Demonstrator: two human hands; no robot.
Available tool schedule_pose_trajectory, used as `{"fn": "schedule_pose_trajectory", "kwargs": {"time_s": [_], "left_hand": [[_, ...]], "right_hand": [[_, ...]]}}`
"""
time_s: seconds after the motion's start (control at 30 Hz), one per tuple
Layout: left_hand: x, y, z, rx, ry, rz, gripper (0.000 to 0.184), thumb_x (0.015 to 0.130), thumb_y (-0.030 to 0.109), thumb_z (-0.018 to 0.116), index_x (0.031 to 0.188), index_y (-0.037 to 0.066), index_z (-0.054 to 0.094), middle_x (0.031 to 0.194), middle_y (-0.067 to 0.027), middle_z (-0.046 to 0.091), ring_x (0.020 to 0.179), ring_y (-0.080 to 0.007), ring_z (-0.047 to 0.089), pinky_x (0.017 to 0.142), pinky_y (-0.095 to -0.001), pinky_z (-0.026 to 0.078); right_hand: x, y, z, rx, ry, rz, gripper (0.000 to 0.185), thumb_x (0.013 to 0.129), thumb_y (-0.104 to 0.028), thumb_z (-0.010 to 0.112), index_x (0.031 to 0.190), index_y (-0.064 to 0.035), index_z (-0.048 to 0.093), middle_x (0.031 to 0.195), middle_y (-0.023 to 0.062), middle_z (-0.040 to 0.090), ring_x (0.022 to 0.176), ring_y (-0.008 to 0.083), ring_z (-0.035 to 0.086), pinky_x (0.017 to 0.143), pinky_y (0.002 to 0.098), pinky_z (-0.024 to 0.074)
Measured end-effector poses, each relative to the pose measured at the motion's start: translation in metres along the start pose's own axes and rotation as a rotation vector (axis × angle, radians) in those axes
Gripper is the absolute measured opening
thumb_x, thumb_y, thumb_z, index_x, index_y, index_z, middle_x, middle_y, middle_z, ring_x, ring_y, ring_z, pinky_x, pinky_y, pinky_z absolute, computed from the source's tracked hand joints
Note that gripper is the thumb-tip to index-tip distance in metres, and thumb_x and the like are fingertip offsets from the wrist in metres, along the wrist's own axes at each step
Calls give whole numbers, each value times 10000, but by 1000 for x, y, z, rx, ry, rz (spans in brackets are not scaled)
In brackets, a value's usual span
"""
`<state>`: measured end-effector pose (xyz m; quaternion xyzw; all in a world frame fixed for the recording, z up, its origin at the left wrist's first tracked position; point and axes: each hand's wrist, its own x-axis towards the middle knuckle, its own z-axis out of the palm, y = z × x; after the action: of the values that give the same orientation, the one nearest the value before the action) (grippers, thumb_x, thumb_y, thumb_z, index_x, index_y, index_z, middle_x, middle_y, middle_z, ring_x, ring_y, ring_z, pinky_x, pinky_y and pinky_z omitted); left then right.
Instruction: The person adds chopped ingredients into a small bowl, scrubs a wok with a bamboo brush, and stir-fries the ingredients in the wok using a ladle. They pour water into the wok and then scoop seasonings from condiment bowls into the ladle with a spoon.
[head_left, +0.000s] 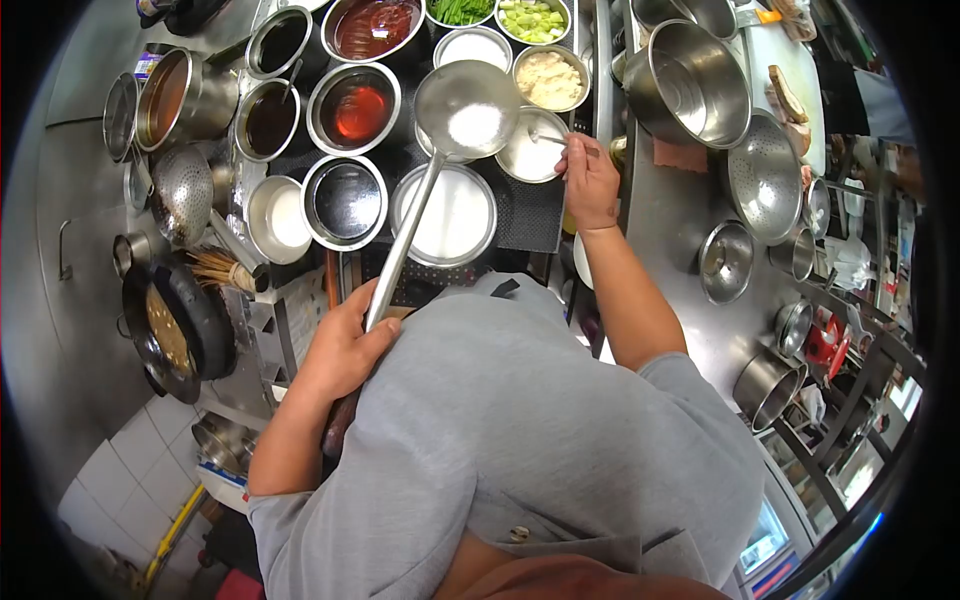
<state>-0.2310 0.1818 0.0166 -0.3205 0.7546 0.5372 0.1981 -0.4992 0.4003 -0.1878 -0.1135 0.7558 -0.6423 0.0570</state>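
Observation:
My left hand (pixel 345 345) is wrapped round the handle of a large metal ladle (pixel 468 108), whose bowl hangs over the seasoning containers. In my right hand (pixel 591 183) is a small spoon (pixel 549 137), pinched by its handle. The spoon's tip is in a bowl of white powder (pixel 526 157). Just behind that stands a bowl of pale minced stuff (pixel 550 80). A larger bowl of white contents (pixel 450 225) sits nearest my body, below the ladle. Left of the ladle are a bowl of red liquid (pixel 358 108) and one of dark liquid (pixel 343 202).
Bowls of chopped greens (pixel 533 20) and red sauce (pixel 372 28) line the back. Left are a perforated ladle (pixel 182 195), a pot (pixel 185 98) and a dark wok (pixel 205 325). Steel bowls (pixel 688 85) and a colander (pixel 764 175) stand on the right counter.

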Motion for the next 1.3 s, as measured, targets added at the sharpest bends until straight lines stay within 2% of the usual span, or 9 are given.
{"fn": "schedule_pose_trajectory", "kwargs": {"time_s": [0.17,0.23,0.37,0.5,0.57,0.77,0.9,1.23,1.3], "left_hand": [[0,-1,-1,15,26,-4,518,897,127,665,1375,-27,537,1016,-94,664,928,-156,585,872,-297,477],[0,-2,-2,-2,37,-11,519,897,132,665,1375,-25,538,1024,-100,669,937,-161,589,881,-301,476],[2,8,-5,40,12,11,527,899,140,666,1383,-23,536,1035,-111,669,957,-171,594,898,-304,474],[3,11,-4,35,-26,-5,539,898,140,667,1393,-23,529,1041,-118,665,965,-179,595,903,-304,472],[4,13,-3,8,-14,10,535,898,137,667,1390,-23,532,1033,-107,661,964,-173,591,905,-303,470],[4,5,-3,-33,12,8,506,905,129,665,1375,-16,545,950,-42,639,837,-112,571,779,-270,483],[4,3,-2,-67,37,2,492,912,132,661,1370,-9,548,876,-10,619,708,-73,537,635,-247,465],[22,3,-5,35,67,23,491,916,140,647,1373,-9,545,849,-21,629,664,-76,544,609,-256,470],[31,-4,-3,116,130,195,497,916,134,640,1382,-7,541,831,-21,629,642,-68,540,592,-254,466]], "right_hand": [[5,-5,-8,273,197,404,334,1063,-248,485,1096,51,629,829,88,639,609,120,616,521,239,473],[8,-19,-14,312,210,399,343,1069,-254,463,1145,50,603,807,83,626,610,132,621,513,231,478],[9,-72,-14,451,212,313,333,1072,-248,465,1137,40,617,825,87,640,649,131,637,516,230,472],[3,-84,-5,235,-138,49,230,1051,-145,523,1136,33,642,890,97,669,726,117,643,622,224,493],[14,-73,-6,33,-77,-340,198,1035,-109,554,1120,45,645,895,95,666,748,124,645,673,245,517],[70,-19,7,-145,141,-245,227,1036,-133,540,1067,47,675,886,97,678,700,124,668,644,247,529],[86,0,17,84,192,77,373,1055,-253,480,1073,68,668,827,113,691,636,138,674,575,258,526],[80,0,-4,436,428,362,370,1035,-214,458,1153,114,581,877,182,665,641,235,703,521,284,554],[78,-9,-8,514,440,366,351,1031,-196,467,1164,111,576,878,173,654,664,236,700,536,291,557]]}}
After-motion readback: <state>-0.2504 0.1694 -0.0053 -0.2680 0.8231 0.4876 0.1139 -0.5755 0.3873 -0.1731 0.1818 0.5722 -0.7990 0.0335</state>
